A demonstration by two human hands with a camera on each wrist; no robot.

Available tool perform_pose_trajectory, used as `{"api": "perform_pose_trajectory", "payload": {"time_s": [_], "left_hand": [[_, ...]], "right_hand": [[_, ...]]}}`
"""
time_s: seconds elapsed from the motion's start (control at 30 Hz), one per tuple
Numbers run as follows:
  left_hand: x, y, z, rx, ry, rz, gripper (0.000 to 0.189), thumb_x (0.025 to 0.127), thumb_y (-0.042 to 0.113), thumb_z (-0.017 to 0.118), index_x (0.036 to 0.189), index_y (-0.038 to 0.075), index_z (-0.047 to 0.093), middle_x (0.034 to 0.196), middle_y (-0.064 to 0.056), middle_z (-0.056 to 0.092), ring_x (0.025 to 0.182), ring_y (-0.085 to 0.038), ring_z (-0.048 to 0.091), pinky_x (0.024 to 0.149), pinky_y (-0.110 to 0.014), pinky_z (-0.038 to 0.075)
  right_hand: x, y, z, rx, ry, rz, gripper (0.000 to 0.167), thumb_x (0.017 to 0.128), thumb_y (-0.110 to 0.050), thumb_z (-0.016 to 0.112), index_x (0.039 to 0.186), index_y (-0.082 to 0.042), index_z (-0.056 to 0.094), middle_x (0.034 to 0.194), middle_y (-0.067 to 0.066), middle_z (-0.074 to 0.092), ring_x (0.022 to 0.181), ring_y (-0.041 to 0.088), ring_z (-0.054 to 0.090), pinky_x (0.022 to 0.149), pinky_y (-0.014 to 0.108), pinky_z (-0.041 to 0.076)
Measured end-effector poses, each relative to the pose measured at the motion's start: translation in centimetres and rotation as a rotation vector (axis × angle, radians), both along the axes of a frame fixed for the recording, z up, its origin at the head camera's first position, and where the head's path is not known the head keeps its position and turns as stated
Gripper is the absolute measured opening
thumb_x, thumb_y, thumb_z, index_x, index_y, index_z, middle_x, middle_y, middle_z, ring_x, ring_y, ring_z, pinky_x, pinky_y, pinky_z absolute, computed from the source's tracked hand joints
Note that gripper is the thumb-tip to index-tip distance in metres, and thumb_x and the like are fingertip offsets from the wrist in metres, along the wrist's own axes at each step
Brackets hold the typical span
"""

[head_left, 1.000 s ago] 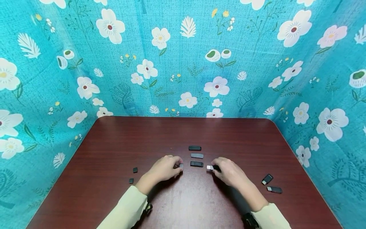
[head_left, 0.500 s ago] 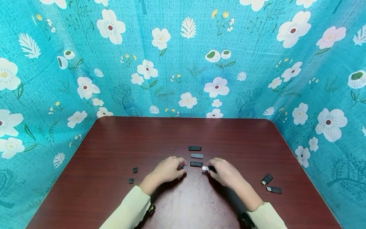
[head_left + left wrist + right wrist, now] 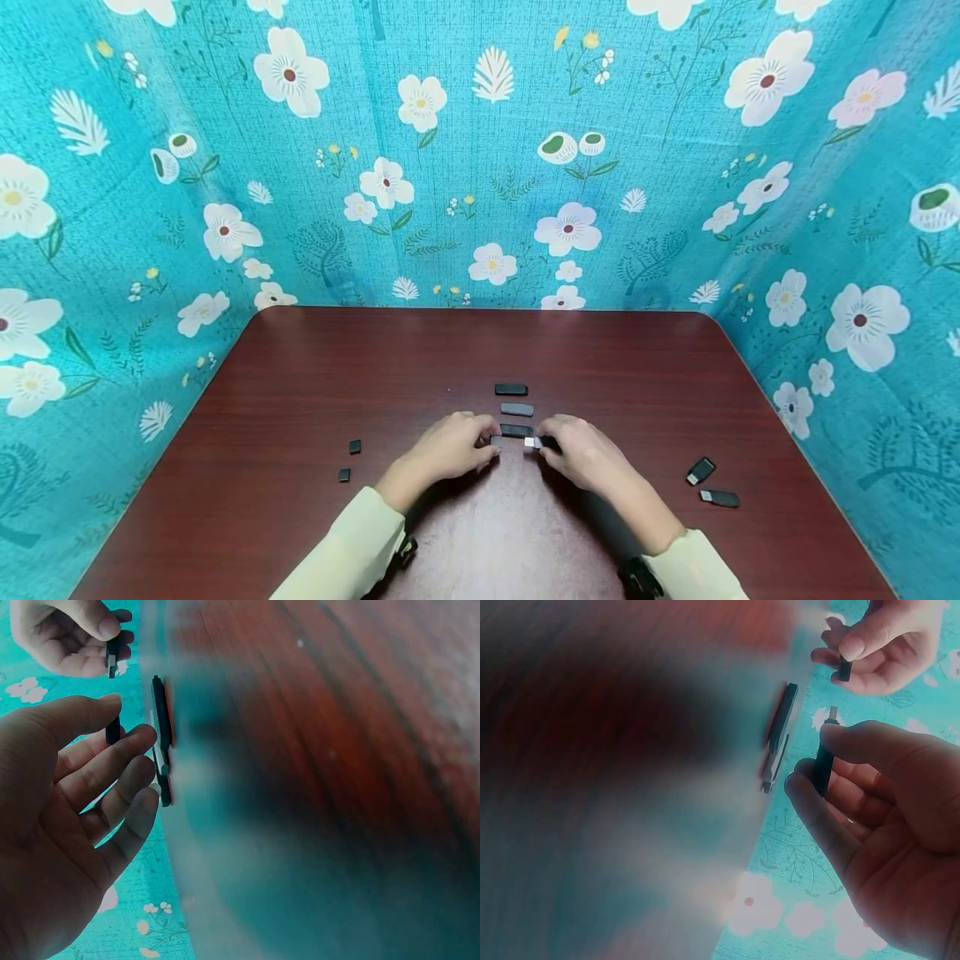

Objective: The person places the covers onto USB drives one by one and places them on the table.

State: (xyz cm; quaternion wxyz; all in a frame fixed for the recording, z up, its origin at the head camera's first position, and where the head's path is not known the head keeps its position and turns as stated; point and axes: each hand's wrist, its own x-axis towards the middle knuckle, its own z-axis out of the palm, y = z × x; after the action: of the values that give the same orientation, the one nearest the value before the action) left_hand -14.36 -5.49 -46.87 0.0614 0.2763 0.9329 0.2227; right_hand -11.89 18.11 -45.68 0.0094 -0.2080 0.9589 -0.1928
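Note:
My left hand pinches a small dark cap between thumb and fingers. Facing it across a short gap, my right hand holds a black USB flash drive by its body. The bare metal plug of that drive points left, toward the cap, and the two are apart. Both hands are just above the table. Right behind them lie a black capped flash drive, a grey one and another black one, in a column.
On the right of the table lie two flash drives with bare plugs, one tilted and one flatter. Two small black caps, a far one and a near one, lie at the left. A floral curtain surrounds the table.
My hands have come closer together: the left has moved right with the cap, and the right has moved left with the flash drive. The items on the table have stayed put.

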Motion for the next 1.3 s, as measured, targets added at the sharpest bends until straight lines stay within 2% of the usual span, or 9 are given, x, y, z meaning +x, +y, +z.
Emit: {"api": "perform_pose_trajectory", "payload": {"time_s": [0.33, 0.83, 1.3], "left_hand": [[0.0, 0.6, 0.0, 0.004, 0.001, -0.011, 0.02, 0.094, 0.032, 0.072, 0.111, 0.021, 0.07, 0.092, 0.013, 0.067, 0.091, -0.006, 0.061, 0.078, -0.031, 0.053], [0.0, 1.1, -0.3, 0.02, -0.007, -0.017, 0.019, 0.094, 0.033, 0.072, 0.11, 0.023, 0.07, 0.091, 0.014, 0.066, 0.086, -0.003, 0.058, 0.076, -0.028, 0.051], [0.0, 1.4, -0.5, 0.073, -0.012, -0.039, 0.015, 0.094, 0.029, 0.072, 0.107, 0.024, 0.069, 0.078, 0.02, 0.061, 0.08, -0.005, 0.06, 0.073, -0.026, 0.048]], "right_hand": [[0.1, -0.3, -0.2, -0.027, 0.087, 0.054, 0.02, 0.085, -0.008, 0.079, 0.103, -0.008, 0.072, 0.104, 0.004, 0.071, 0.097, 0.021, 0.069, 0.082, 0.04, 0.056], [0.1, -1.0, 0.0, -0.027, 0.044, 0.059, 0.02, 0.087, -0.01, 0.079, 0.105, -0.008, 0.071, 0.106, 0.004, 0.071, 0.098, 0.02, 0.068, 0.081, 0.039, 0.056], [0.0, -1.1, 0.1, -0.042, 0.077, 0.105, 0.017, 0.087, -0.008, 0.078, 0.103, -0.008, 0.07, 0.101, 0.002, 0.07, 0.092, 0.017, 0.067, 0.076, 0.035, 0.056]]}}
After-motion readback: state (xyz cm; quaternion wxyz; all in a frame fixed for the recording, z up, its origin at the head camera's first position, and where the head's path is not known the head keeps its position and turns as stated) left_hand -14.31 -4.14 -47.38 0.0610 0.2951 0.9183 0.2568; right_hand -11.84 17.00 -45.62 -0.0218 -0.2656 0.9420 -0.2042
